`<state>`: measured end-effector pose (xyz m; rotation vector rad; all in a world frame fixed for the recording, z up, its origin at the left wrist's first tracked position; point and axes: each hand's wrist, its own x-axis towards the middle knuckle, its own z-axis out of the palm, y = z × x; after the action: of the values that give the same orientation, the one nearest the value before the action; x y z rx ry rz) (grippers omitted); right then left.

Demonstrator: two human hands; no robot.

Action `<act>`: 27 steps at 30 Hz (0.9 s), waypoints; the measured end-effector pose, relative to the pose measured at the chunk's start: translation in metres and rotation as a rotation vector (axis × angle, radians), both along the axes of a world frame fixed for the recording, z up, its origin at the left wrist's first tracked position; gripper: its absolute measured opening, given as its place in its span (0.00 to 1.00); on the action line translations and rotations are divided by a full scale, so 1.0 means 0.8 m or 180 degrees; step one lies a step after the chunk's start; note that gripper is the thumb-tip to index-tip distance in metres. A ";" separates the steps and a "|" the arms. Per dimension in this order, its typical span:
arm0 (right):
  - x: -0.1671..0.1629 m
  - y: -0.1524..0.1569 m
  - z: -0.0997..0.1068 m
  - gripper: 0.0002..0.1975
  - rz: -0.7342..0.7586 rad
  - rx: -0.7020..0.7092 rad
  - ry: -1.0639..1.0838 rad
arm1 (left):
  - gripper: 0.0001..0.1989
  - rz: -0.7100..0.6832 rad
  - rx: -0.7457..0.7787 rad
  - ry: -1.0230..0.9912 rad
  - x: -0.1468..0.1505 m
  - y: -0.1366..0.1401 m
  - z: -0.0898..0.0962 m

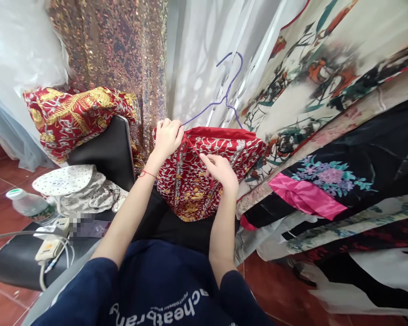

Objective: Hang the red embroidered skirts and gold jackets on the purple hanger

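A red embroidered garment [204, 181] with silver and gold stitching and a plain red top band lies over my lap. A purple wire hanger [213, 104] sticks up out of its top edge, hook upward. My left hand [169, 136] is closed around the garment's upper left corner, beside the hanger's left end. From there a thin red strap [193, 147] runs slanting down to my right hand [220, 171], whose thumb and index finger are pinched on it in front of the cloth. Part of the strap is hidden behind the right fingers.
A black chair [105, 145] at left carries another red-and-gold garment [81, 113]. Near it are a dotted fabric hat [71, 181], a plastic bottle [30, 203] and a power strip with cables [51, 246]. Hanging dresses [326, 181] crowd the right side; white curtains [204, 54] hang behind.
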<state>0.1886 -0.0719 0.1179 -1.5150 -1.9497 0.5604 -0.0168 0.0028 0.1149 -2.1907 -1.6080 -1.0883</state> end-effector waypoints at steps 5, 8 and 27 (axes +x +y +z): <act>-0.052 0.027 -0.014 0.11 0.0022 0.0987 0.0988 | 0.15 -0.0199 0.0050 0.0037 -0.008 -0.001 -0.002; -0.087 0.055 -0.017 0.16 0.0192 0.0506 0.1944 | 0.14 -0.0355 0.0081 0.0075 -0.015 -0.002 -0.003; 0.023 0.035 -0.070 0.26 -0.1613 -0.0197 0.0192 | 0.27 -0.0749 -0.0289 0.0219 -0.036 0.017 0.000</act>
<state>0.2068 -0.0441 0.0619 -1.9166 -1.4312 0.4370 -0.0460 0.0160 0.1146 -2.4987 -1.4247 -1.0026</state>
